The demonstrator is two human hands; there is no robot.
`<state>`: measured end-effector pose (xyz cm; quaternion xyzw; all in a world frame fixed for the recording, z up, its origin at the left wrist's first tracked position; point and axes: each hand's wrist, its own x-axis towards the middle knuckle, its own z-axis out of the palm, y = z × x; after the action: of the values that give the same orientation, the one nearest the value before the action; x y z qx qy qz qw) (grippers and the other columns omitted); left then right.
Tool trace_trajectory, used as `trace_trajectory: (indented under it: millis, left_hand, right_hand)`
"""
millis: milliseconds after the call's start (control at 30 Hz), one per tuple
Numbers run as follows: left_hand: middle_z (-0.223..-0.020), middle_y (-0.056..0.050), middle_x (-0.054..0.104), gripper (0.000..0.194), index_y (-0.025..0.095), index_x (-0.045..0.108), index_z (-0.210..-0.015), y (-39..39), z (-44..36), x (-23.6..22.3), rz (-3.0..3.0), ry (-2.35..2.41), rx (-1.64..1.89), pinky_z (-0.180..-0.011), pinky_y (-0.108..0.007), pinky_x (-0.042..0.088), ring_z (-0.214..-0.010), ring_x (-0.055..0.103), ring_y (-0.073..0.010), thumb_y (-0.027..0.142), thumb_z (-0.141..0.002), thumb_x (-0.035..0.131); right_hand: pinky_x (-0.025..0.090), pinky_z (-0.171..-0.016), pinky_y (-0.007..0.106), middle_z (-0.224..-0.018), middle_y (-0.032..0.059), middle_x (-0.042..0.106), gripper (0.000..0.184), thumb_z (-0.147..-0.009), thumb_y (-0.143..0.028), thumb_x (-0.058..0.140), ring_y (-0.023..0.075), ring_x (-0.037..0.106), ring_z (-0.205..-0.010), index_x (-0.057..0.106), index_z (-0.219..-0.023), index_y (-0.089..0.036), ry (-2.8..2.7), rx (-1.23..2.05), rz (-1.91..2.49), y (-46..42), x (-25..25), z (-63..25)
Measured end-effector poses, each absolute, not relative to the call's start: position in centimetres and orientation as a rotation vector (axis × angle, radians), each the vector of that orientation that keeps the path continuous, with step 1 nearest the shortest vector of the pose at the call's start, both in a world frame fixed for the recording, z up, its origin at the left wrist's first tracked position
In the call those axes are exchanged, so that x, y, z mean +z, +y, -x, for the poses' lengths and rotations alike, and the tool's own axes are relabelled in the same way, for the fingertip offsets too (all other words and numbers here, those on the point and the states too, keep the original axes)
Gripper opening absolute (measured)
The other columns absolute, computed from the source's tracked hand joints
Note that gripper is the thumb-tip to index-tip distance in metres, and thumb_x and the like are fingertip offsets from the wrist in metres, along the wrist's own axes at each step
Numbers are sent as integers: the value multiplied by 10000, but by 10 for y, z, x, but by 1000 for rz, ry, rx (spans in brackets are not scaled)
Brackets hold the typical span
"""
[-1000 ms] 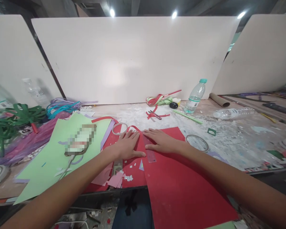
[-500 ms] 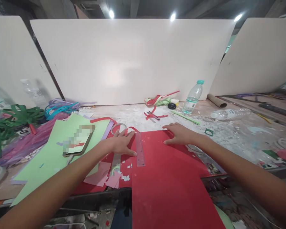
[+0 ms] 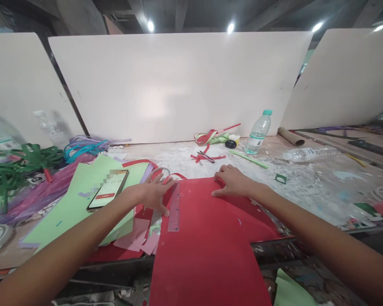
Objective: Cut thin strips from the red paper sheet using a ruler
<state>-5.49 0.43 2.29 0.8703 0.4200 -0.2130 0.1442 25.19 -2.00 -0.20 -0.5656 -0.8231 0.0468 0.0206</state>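
Note:
A large sheet of red paper [image 3: 207, 255] lies over the table's front edge and hangs down toward me. Along its left side rests a clear pinkish ruler [image 3: 174, 208]. My left hand [image 3: 153, 194] is open with fingers spread, its thumb beside the ruler's left edge. Nothing is gripped in it. On the sheet's far edge rests my right hand [image 3: 232, 182], fingers bent and thumb apart on the red surface. A roll of tape [image 3: 161, 171] sits just behind my left fingers, partly covered.
Left of the sheet, a phone [image 3: 110, 190] lies on light green paper [image 3: 67, 212], near pink paper scraps [image 3: 134, 238]. Ahead are small scissors [image 3: 207, 156] among red strips. A water bottle [image 3: 258, 134] stands behind at right; another bottle [image 3: 308, 154] lies on its side.
The red sheet and the ruler have shifted left and a little toward me. Both hands have moved slightly left, and the right fingers are more bent.

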Motion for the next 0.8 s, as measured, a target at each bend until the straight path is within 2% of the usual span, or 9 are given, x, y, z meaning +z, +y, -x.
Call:
trace_trajectory:
  millis: [67, 167, 233, 300, 367, 467, 633, 733, 800]
  left_hand:
    - [-1585, -71, -27, 1145, 278, 38, -1532, 4, 61, 24, -2508, 1212, -640, -1111, -591, 47, -1431, -87, -392, 605, -644, 683]
    - [-1589, -73, -7, 1218, 286, 24, -1531, 4, 67, 23, -2528, 1213, -606, -1109, -593, 46, -1430, -81, -403, 589, -585, 730]
    - [-1594, -73, 38, 1251, 291, 29, -1530, 6, 68, 20, -2544, 1174, -526, -1111, -580, 81, -1432, -52, -408, 612, -555, 745]
    - [-1584, -80, 153, 1181, 282, 94, -1527, 11, 65, 17, -2547, 1149, -409, -1111, -551, 137, -1436, 6, -397, 652, -590, 711]
    - [-1534, -90, 300, 1070, 272, 212, -1502, 17, 59, 14, -2568, 1170, -301, -1105, -523, 174, -1427, 80, -388, 659, -626, 687]
    - [-1432, -79, 442, 969, 304, 356, -1428, 27, 50, 12, -2614, 1188, -229, -1077, -495, 233, -1373, 217, -379, 627, -593, 726]
    - [-1279, -80, 548, 882, 272, 460, -1319, 43, 43, 13, -2553, 1166, -273, -938, -399, 393, -1243, 407, -338, 588, -548, 751]
    - [-1186, -64, 598, 779, 252, 464, -1280, 50, 42, 14, -2465, 1168, -309, -808, -331, 453, -1082, 542, -276, 539, -603, 721]
    - [-1183, -57, 601, 704, 253, 494, -1238, 53, 41, 16, -2439, 1167, -345, -770, -310, 463, -1009, 579, -247, 527, -624, 706]
  right_hand:
    - [398, -781, 402, -962, 145, 573, 484, -700, -644, 623, 321, 501, -940, 643, -881, -195, -2548, 155, 1743, -21, -2, -247]
    - [402, -735, 366, -910, 116, 599, 343, -723, -537, 642, 292, 525, -899, 583, -782, -204, -2534, 297, 1690, -22, -1, -238]
    - [399, -667, 328, -867, 85, 626, 209, -759, -411, 617, 251, 557, -822, 555, -791, -213, -2484, 478, 1654, -22, -1, -233]
    - [398, -636, 307, -883, 70, 653, 127, -768, -309, 589, 231, 584, -793, 560, -855, -221, -2418, 618, 1642, -21, -3, -230]
    - [417, -674, 313, -968, 83, 667, 180, -761, -267, 583, 250, 604, -864, 576, -937, -227, -2368, 650, 1652, -18, -6, -229]
    - [434, -773, 347, -1076, 98, 663, 243, -760, -240, 578, 280, 597, -978, 590, -1003, -233, -2324, 624, 1649, -12, -10, -228]
    - [437, -829, 355, -1065, 77, 673, 211, -769, -203, 550, 263, 609, -971, 615, -967, -235, -2307, 659, 1575, -9, -14, -224]
    - [443, -805, 336, -1049, 71, 671, 234, -776, -206, 550, 250, 610, -949, 620, -998, -234, -2307, 661, 1534, -9, -14, -219]
    - [445, -783, 318, -1039, 70, 670, 243, -782, -210, 551, 238, 609, -931, 622, -1013, -229, -2315, 649, 1534, -8, -14, -217]
